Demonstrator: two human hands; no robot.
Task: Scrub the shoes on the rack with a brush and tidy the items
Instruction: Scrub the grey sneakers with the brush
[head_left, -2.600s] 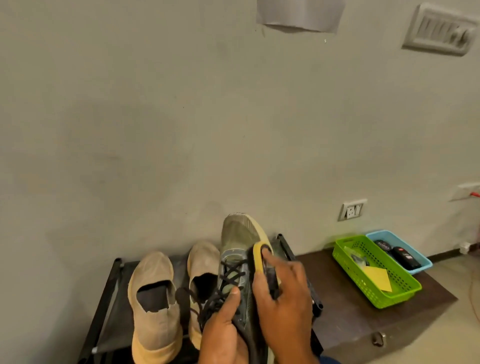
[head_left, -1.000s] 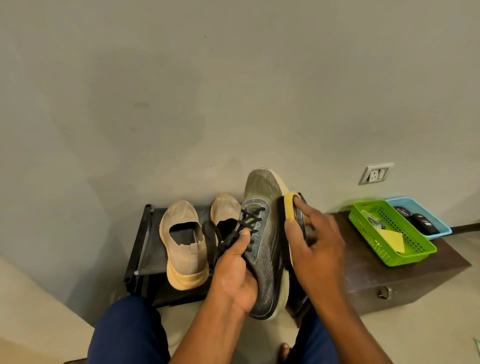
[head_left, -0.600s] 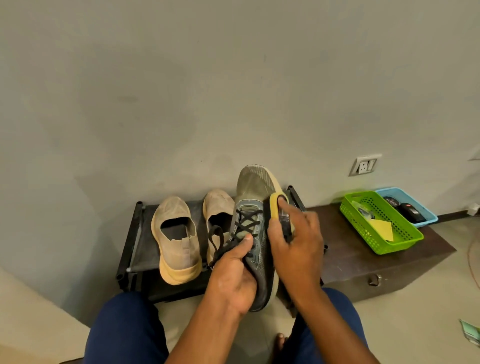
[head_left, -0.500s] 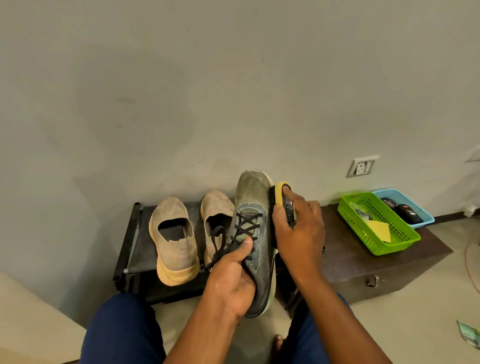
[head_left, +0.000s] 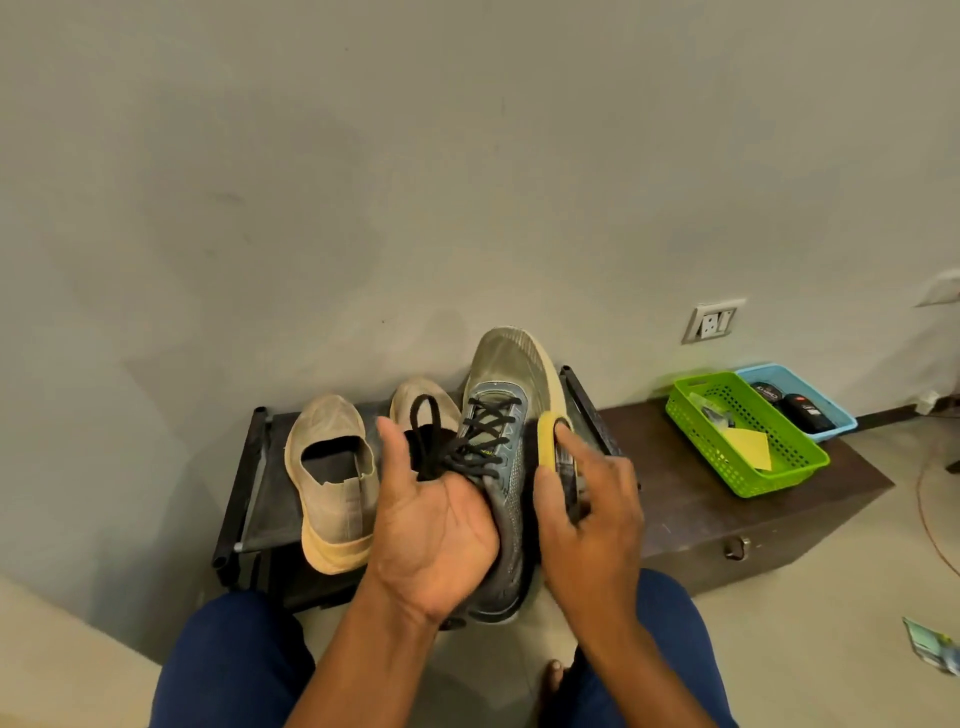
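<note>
- the left hand (head_left: 434, 525) is in the lower middle of the frame, palm turned up toward the camera. it cradles the heel part of the grey lace-up sneaker (head_left: 501, 467); the thumb stands up free on the left, and the other fingers go under the shoe, where i cannot see them.
- the right hand (head_left: 589, 512) is just right of the sneaker and grips the yellow-backed shoe brush (head_left: 551, 444). the index finger lies along the back of the brush and the thumb closes on its near side.
- the relation that matters: the sneaker's long axis runs from the lower middle of the frame up toward the wall, toe up. the brush lies almost parallel to it and touches, or nearly touches, its right side near the sole edge. so the stroke should go along this axis, i think, up toward the toe or back to the heel.
- the right hand is the nearer one for this side. the left only needs to keep the shoe steady and perhaps roll it.
- the black laces (head_left: 447, 441) hang loose over the left thumb side and could catch.
- the two beige slip-on shoes (head_left: 332, 473) rest on the black shoe rack (head_left: 244, 499), left of the hands.
</note>
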